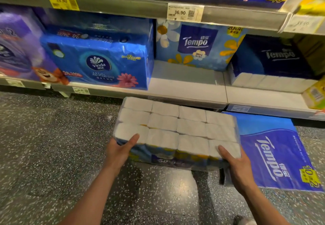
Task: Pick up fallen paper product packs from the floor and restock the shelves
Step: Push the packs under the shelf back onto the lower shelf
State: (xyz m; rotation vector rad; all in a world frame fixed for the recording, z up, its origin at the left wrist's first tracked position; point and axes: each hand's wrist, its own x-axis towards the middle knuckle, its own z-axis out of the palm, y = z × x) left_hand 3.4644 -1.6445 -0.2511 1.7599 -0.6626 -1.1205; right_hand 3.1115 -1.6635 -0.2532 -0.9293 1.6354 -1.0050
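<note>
A tissue pack [177, 128] with white rows on top and blue-yellow wrapping is held above the floor, just in front of the bottom shelf [186, 91]. My left hand [119, 151] grips its near left corner and my right hand [237, 165] grips its near right corner. A blue Tempo pack [277, 152] lies flat on the floor to the right, partly under the held pack. On the shelf behind stands a matching flowered Tempo pack [198, 43], with bare shelf in front of it.
A blue Vinda pack [98, 59] and a purple pack [19, 45] fill the shelf's left side. A dark blue Tempo pack [270, 63] sits at the right. An upper shelf [123, 5] with price tags hangs above. Speckled floor [52, 145] spreads to the left.
</note>
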